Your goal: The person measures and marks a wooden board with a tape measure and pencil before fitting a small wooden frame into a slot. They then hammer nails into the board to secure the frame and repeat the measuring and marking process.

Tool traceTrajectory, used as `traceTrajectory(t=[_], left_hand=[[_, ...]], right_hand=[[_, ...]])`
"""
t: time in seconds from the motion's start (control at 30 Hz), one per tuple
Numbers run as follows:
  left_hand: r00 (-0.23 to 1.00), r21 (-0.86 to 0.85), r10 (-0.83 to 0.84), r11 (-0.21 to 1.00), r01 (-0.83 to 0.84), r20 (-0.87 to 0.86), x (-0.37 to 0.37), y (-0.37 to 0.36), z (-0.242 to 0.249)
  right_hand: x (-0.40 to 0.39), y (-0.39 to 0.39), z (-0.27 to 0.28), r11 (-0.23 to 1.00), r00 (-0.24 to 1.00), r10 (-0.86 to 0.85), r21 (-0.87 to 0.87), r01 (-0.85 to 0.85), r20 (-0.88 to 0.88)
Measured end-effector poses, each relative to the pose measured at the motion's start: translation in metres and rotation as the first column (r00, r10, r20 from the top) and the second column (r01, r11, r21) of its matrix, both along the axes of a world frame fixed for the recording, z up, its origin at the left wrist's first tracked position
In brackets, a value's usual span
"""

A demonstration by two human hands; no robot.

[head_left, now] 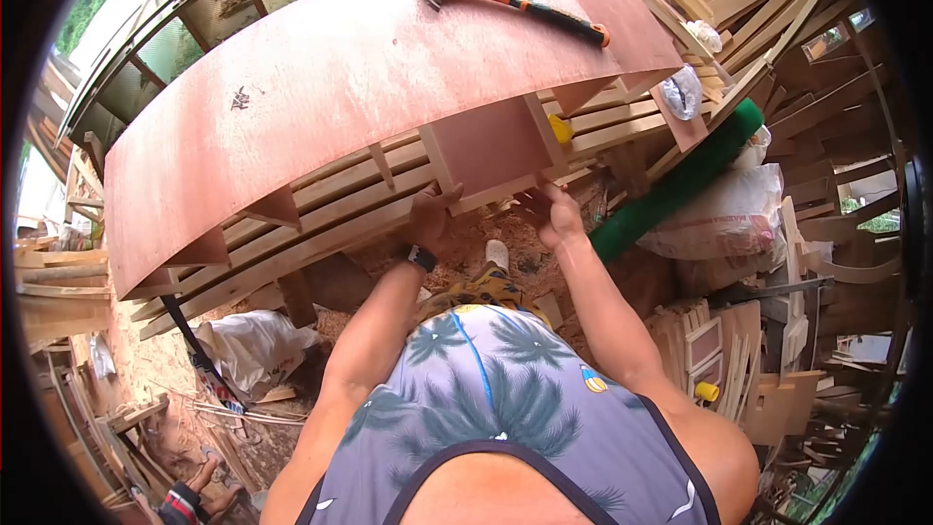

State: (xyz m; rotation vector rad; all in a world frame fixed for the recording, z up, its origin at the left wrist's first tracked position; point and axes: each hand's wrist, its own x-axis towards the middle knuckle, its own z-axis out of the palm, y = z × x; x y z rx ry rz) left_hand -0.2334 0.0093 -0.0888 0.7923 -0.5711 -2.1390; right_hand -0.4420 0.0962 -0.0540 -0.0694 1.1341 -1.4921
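A shallow wooden drawer (496, 151), with pale side strips and a reddish plywood bottom, juts out from under a large plywood top (321, 87). At its front left corner, my left hand (430, 217) is closed on the frame, a dark watch on the wrist. My right hand (554, 216) is at the front right corner, thumb by the edge and fingers half curled below it. A claw hammer (515, 2) with an orange and black handle lies on the plywood top.
Long wooden rails (340, 190) run beneath the top. A green roll (680, 175) leans at the right beside a filled white sack (724, 209). Stacked boards (777, 0) crowd the right, and sawdust covers the floor. Another person (190, 501) shows at the lower left.
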Motion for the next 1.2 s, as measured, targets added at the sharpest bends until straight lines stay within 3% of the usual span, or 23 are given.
traceTrajectory(t=[0.13,0.17,0.2,0.37,0.43,0.47,0.5,0.57,0.6,0.67,0.77,0.8,0.97,1.03,1.1,1.17,1.2], left_hand=[[0.983,0.049,-0.057,0.997,0.067,-0.176,-0.008,-0.021,-0.029],[0.973,0.047,-0.046,0.997,0.058,-0.228,-0.007,-0.023,-0.035],[0.982,0.067,-0.075,0.994,0.087,-0.173,-0.005,-0.023,-0.031],[0.984,-0.007,-0.172,0.985,0.172,-0.041,-0.008,0.005,-0.031],[0.956,0.041,-0.246,0.969,0.243,0.158,-0.009,0.023,-0.019],[0.952,0.054,-0.263,0.965,0.258,0.158,-0.012,0.028,-0.022],[0.963,0.041,-0.240,0.971,0.236,0.122,-0.014,0.032,-0.027],[0.962,0.050,-0.259,0.965,0.256,0.080,-0.018,0.038,-0.034],[0.957,0.069,-0.278,0.959,0.273,0.081,-0.020,0.037,-0.033],[0.930,0.110,-0.323,0.945,0.308,0.174,-0.031,0.033,-0.028],[0.926,0.130,-0.342,0.937,0.324,0.158,-0.055,0.032,-0.027],[0.919,0.126,-0.360,0.931,0.343,0.162,-0.060,0.031,-0.032],[0.877,0.130,-0.444,0.895,0.426,0.184,-0.074,0.030,-0.037],[0.860,0.144,-0.486,0.873,0.467,0.155,-0.076,0.032,-0.028],[0.845,0.154,-0.521,0.851,0.502,0.119,-0.075,0.027,-0.033],[0.857,0.175,-0.500,0.861,0.477,0.124,-0.071,0.023,-0.067],[0.864,0.167,-0.486,0.870,0.464,0.130,-0.073,0.024,-0.059]], right_hand=[[-0.011,-0.024,-0.001,0.989,1.000,-0.016,-0.148,0.015,-0.004],[-0.014,-0.026,-0.003,0.983,0.997,0.055,-0.174,-0.065,-0.057],[-0.017,-0.026,-0.006,0.970,0.986,0.121,-0.198,-0.142,-0.112],[-0.034,0.008,-0.013,0.975,0.992,0.101,-0.192,-0.112,-0.071],[-0.048,0.038,-0.005,0.981,0.984,0.115,-0.141,-0.134,-0.137],[-0.059,0.051,-0.008,0.984,0.966,0.097,-0.122,-0.129,-0.240],[-0.073,0.070,-0.017,0.969,0.903,0.090,-0.174,-0.178,-0.420],[-0.094,0.098,0.006,0.950,0.737,0.141,-0.120,-0.290,-0.661],[-0.104,0.112,0.012,0.963,0.741,0.120,-0.105,-0.250,-0.661],[-0.119,0.136,0.021,0.925,0.572,0.210,-0.029,-0.380,-0.793],[-0.121,0.158,0.032,0.931,0.485,0.072,-0.115,-0.346,-0.872],[-0.125,0.165,0.036,0.919,0.412,0.107,-0.068,-0.388,-0.905],[-0.105,0.185,0.050,0.943,0.372,0.009,-0.116,-0.312,-0.928],[-0.099,0.189,0.050,0.957,0.263,-0.017,-0.092,-0.276,-0.965],[-0.092,0.191,0.054,0.956,0.311,-0.013,-0.103,-0.274,-0.950],[-0.088,0.192,0.054,0.961,0.287,-0.034,-0.110,-0.254,-0.957],[-0.087,0.191,0.054,0.959,0.265,-0.051,-0.121,-0.256,-0.963]])
